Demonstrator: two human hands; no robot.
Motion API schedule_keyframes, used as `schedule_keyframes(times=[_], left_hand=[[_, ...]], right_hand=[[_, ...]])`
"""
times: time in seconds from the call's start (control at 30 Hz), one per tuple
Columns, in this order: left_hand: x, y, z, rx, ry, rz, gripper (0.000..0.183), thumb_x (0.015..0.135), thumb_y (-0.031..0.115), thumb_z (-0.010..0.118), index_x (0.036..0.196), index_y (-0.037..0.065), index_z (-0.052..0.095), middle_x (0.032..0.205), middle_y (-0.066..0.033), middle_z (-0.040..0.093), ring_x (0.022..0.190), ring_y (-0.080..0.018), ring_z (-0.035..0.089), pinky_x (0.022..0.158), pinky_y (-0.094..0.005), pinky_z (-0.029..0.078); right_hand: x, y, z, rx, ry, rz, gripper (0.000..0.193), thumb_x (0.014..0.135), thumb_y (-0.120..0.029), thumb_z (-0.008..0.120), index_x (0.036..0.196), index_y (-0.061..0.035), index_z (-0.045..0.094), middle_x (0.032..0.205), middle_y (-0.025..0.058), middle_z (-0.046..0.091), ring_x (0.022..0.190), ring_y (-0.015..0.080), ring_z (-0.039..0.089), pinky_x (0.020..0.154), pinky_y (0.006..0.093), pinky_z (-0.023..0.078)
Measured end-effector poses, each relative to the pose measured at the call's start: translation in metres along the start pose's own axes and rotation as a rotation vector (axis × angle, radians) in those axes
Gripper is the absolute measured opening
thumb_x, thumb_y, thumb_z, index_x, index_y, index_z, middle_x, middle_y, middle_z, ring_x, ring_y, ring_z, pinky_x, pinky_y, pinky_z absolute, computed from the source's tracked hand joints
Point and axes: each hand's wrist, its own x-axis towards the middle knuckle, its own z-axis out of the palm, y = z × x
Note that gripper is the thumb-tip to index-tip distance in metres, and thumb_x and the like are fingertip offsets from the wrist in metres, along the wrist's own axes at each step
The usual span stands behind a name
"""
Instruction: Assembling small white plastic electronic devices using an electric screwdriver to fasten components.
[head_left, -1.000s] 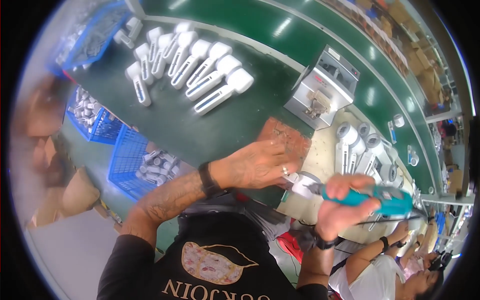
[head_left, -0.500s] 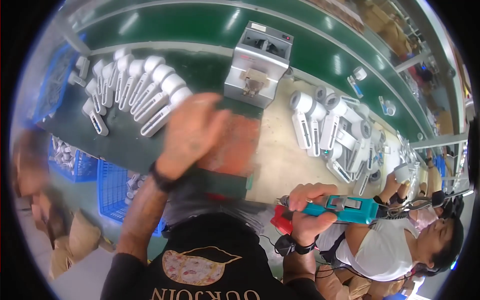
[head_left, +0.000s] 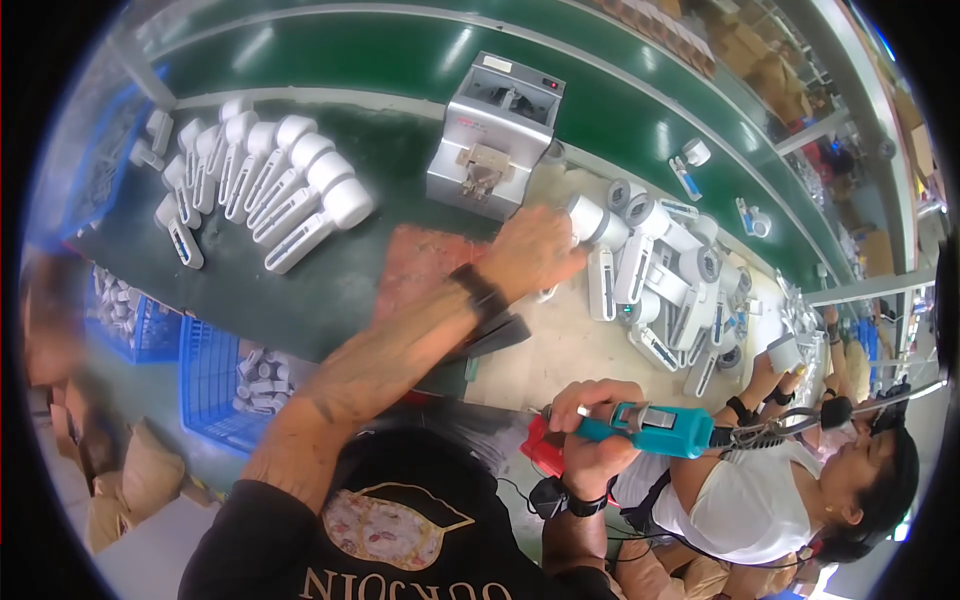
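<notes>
My left hand [head_left: 535, 250] reaches across to the near left side of a pile of white handheld devices. Its fingers are closed round one white handheld device [head_left: 583, 217]; the cylindrical head sticks out past them, and most of the handle is hidden under the hand. Low on the right, my right hand [head_left: 597, 432] grips a teal electric screwdriver [head_left: 672, 430], its tip pointing left and a coiled cord trailing right. The other white devices [head_left: 690, 300] lie heaped together on the right of the bench.
A grey machine [head_left: 495, 135] stands at the back. Similar white devices [head_left: 300, 165] lie fanned out on the left. An orange-red mat [head_left: 425, 265] covers the middle. Blue baskets [head_left: 215, 385] sit at lower left. A co-worker [head_left: 755, 490] works close on the right.
My left hand has moved right from beside the left row, over the mat, to the right pile and taken hold of a device there. My right hand still holds the screwdriver.
</notes>
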Motion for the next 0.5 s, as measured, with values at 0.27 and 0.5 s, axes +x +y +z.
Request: schedule_keyframes(times=[0.27, 0.5], left_hand=[[-0.094, -0.013, -0.079, -0.025, 0.072, 0.150, 0.024, 0.078, 0.019, 0.077, 0.095, 0.006, 0.068, 0.097, -0.0095, 0.067, 0.094, -0.0327, 0.068, 0.083, -0.0442, 0.055], [-0.124, -0.058, -0.072, -0.140, 0.241, 0.322, 0.031, 0.079, 0.020, 0.079, 0.106, 0.006, 0.070, 0.097, -0.0119, 0.065, 0.093, -0.0327, 0.068, 0.091, -0.0446, 0.054]], right_hand=[[0.044, 0.028, 0.017, -0.221, 0.048, -0.025, 0.080, 0.087, -0.071, 0.070, 0.107, 0.0051, 0.056, 0.075, 0.0118, 0.061, 0.065, 0.0216, 0.061, 0.061, 0.0330, 0.051], [0.082, 0.013, 0.057, -0.139, -0.029, -0.068, 0.080, 0.089, -0.077, 0.060, 0.108, 0.0013, 0.056, 0.070, 0.0075, 0.053, 0.062, 0.0209, 0.055, 0.057, 0.0338, 0.045]])
